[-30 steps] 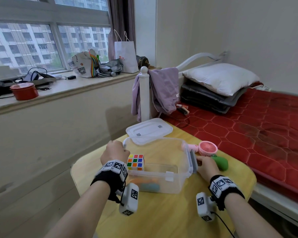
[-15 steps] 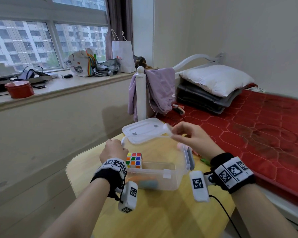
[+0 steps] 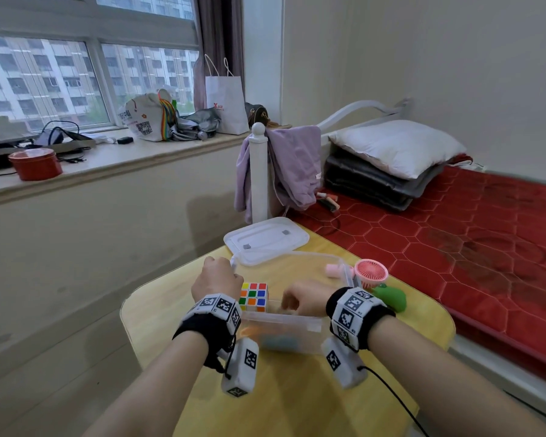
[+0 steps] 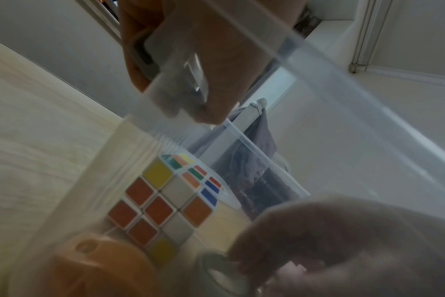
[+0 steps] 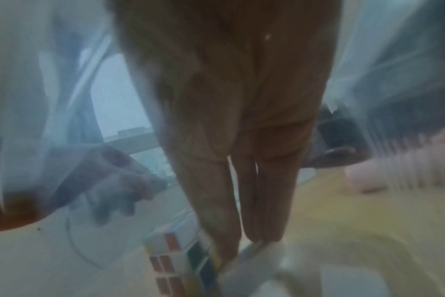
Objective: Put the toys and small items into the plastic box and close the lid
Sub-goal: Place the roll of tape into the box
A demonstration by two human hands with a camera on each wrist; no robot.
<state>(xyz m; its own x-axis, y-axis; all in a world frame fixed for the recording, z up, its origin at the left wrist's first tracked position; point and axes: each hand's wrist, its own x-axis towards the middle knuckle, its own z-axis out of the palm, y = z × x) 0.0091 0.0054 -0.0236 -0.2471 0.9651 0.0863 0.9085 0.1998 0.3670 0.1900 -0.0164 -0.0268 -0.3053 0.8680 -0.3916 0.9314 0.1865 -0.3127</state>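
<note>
A clear plastic box (image 3: 300,323) stands on the yellow table (image 3: 297,402), and its lid (image 3: 265,239) lies flat just behind it. My left hand (image 3: 218,274) grips the latch on the box's left end; its fingers (image 4: 198,60) curl round the clear flap. My right hand (image 3: 293,304) reaches down inside the box, its fingers (image 5: 241,201) pointing at the floor and pinching a small white item (image 5: 264,253), which is blurred. In the box lie a colour cube (image 3: 253,296), an orange toy (image 4: 94,267) and a teal item (image 3: 279,342).
A pink hand fan (image 3: 371,272) and a green toy (image 3: 390,298) lie on the table right of the box. A red bed (image 3: 470,247) borders the table on the right. A white bedpost draped with purple cloth (image 3: 292,165) stands behind the lid.
My right hand left the box's right end, rose to the lid's near edge with a small white thing pinched, then dropped into the box. The left hand stayed on the left end.
</note>
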